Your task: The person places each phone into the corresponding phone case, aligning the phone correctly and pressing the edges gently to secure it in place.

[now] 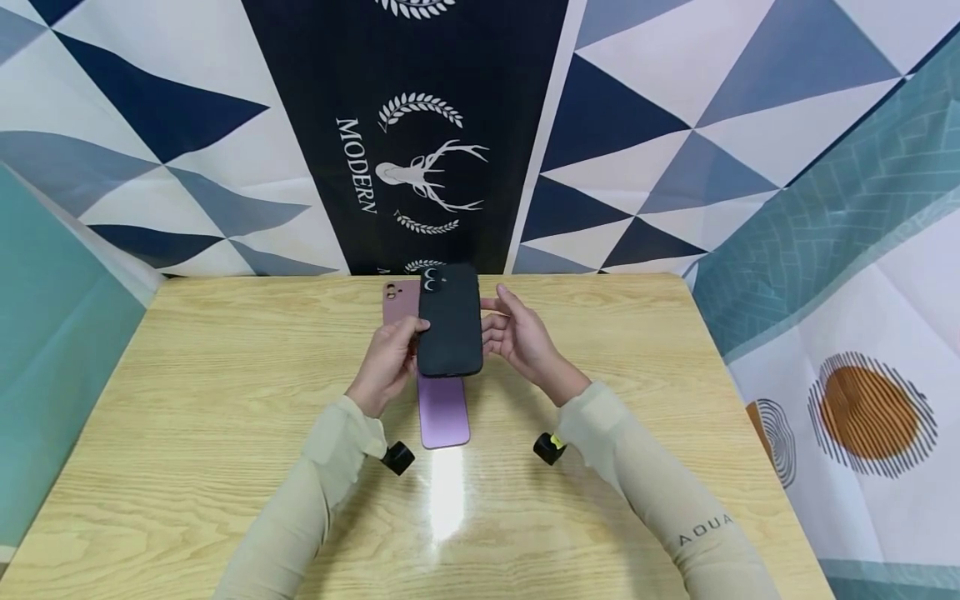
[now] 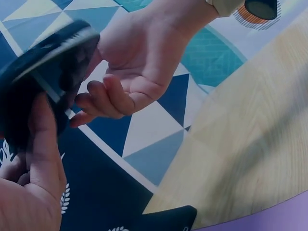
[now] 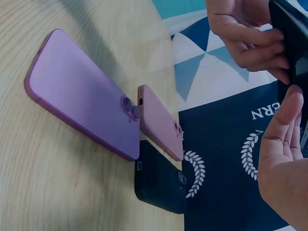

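A black phone (image 1: 453,337), its camera side up in the head view, is held above the table. My left hand (image 1: 387,360) grips its left edge, thumb on the back and fingers underneath. At the right edge, my right hand (image 1: 527,340) has its thumb raised off the phone and its fingers loosely bent, fingertips right at the side. Below the held phone lie a purple phone (image 1: 445,417) and a pink phone (image 1: 394,307), both partly covered in the head view. Another black phone (image 3: 159,175) lies beside them in the right wrist view, hidden from the head camera.
The wooden table (image 1: 225,400) reaches back to a wall cloth (image 1: 442,75) with triangles and a deer print. Patterned cloth also hangs along the right side (image 1: 862,292), and a teal panel (image 1: 60,350) on the left. Wrist cameras (image 1: 398,457) hang beneath both sleeves.
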Available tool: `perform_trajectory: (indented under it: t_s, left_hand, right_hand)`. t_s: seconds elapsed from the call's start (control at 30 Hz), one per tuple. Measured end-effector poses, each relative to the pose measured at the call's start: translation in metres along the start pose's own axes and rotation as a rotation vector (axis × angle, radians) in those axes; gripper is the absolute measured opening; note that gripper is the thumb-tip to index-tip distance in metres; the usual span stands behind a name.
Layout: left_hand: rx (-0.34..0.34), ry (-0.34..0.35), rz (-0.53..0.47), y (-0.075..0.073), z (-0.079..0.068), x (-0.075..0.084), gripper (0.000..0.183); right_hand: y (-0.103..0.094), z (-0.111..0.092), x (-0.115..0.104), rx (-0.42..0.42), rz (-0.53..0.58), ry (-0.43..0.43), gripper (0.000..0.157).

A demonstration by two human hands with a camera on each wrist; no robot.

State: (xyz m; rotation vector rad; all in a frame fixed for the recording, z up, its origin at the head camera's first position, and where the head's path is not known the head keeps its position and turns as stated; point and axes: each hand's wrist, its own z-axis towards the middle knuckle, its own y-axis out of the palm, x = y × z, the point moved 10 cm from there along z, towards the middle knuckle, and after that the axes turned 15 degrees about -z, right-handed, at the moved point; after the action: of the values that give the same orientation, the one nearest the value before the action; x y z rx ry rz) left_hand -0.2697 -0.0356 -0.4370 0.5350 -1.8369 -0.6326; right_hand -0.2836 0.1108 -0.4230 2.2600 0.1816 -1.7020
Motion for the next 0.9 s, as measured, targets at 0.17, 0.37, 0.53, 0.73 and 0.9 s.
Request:
perform_trajectory:
  t_s: [0.17, 0.37, 0.53, 0.73, 0.9]
  left_hand:
    - [-0.038, -0.046, 0.023, 0.002, -0.001, -0.003, 0.025]
    - [-0.087, -0.095, 0.059, 0.005, -0.002, -0.007, 0.024]
    - [-0.101, -0.125, 0.075, 0.005, -0.003, -0.008, 0.024]
    - [-0.111, -0.152, 0.063, 0.007, -0.002, -0.008, 0.026]
    - [-0.12, -0.181, -0.062, 0.009, -0.001, -0.005, 0.027]
  right_hand:
    - [0.0, 0.001, -0.004, 0.0, 0.029, -0.004, 0.037]
    - [-0.005, 0.001, -0.007, 0.023, -0.002, -0.019, 0.041]
    - [-0.008, 0.001, -0.009, 0.033, -0.024, -0.035, 0.042]
    - [-0.012, 0.0, -0.014, 0.06, -0.029, -0.055, 0.032]
    - [-0.017, -0.002, -0.021, 0.101, 0.038, -0.115, 0.03]
